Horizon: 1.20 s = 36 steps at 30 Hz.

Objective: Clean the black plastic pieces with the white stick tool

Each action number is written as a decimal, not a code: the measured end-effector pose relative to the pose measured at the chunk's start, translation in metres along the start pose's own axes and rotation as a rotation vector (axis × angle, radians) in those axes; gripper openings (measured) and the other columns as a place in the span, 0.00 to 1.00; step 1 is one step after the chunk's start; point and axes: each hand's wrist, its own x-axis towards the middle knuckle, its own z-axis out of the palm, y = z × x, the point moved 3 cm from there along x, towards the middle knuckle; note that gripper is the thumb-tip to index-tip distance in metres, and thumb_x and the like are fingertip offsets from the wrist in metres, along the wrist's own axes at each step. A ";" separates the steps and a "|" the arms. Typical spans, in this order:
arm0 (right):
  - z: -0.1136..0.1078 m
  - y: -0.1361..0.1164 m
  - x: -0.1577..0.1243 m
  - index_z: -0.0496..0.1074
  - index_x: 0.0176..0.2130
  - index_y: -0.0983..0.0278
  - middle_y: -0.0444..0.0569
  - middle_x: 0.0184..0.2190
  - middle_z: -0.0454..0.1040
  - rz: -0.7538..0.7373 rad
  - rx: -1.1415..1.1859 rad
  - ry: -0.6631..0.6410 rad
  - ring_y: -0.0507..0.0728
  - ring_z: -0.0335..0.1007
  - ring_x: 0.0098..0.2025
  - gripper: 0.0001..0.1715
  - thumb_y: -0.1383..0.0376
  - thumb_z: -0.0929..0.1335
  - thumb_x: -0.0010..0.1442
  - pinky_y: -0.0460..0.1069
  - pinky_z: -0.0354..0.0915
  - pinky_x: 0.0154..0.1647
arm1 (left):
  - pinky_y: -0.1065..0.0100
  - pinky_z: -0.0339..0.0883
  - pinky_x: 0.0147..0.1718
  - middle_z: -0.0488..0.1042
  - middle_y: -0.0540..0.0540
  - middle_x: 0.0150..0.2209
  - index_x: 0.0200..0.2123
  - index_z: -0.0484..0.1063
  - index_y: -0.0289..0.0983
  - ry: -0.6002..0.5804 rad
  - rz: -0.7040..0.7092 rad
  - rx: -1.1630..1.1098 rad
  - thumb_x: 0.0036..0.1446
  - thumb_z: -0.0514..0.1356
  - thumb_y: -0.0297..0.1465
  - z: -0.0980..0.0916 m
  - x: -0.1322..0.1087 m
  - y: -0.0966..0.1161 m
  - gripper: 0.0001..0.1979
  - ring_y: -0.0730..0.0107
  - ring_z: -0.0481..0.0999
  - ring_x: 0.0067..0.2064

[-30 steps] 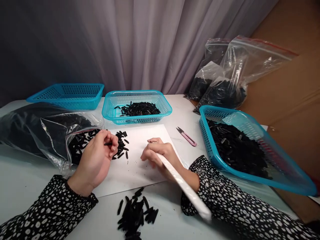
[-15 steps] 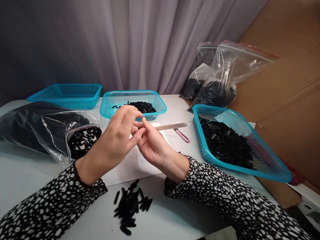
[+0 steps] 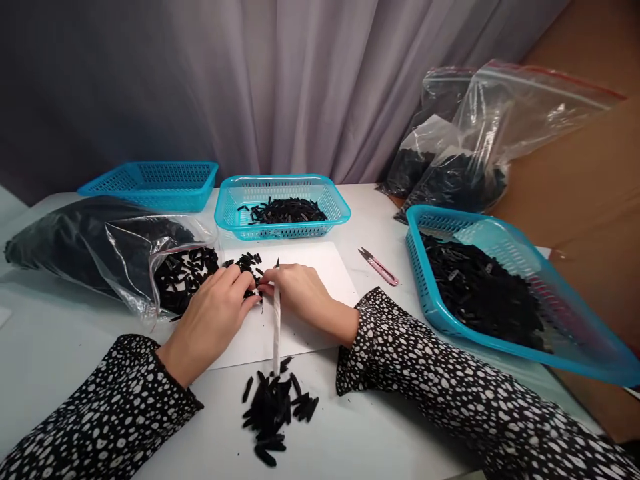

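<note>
My right hand (image 3: 300, 290) is closed around a slim white stick-like tool (image 3: 277, 327) with a dark pointed tip. The tool slants across the white paper (image 3: 310, 340), tip away from me. My left hand (image 3: 215, 313) has its fingers bent and pinched on a small black piece (image 3: 257, 291) between the two hands; it is partly hidden by the fingertips. Just beyond the fingers lie several small black pieces (image 3: 250, 261) on the paper. In front of me rests a pile of larger black pieces (image 3: 270, 407).
A plastic bag (image 3: 115, 247) spilling black pieces lies at left. Blue baskets stand at back left (image 3: 150, 200), back middle (image 3: 230, 223) and right (image 3: 417, 267). Pink thread snips (image 3: 379, 267) lie right of the paper. Zip bags (image 3: 465, 160) lean at back right.
Both hands have come down from above the paper to the black pieces on it. The white tool has swung from pointing right to lying lengthwise. The view has shifted slightly.
</note>
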 end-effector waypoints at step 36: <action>-0.003 0.022 -0.016 0.75 0.26 0.61 0.39 0.19 0.57 0.186 1.333 0.234 0.52 0.52 0.25 0.19 0.49 0.76 0.53 0.48 0.50 0.26 | 0.60 0.63 0.36 0.72 0.49 0.31 0.31 0.72 0.42 -0.021 -0.113 -0.185 0.61 0.61 0.32 0.009 0.001 -0.002 0.05 0.59 0.72 0.36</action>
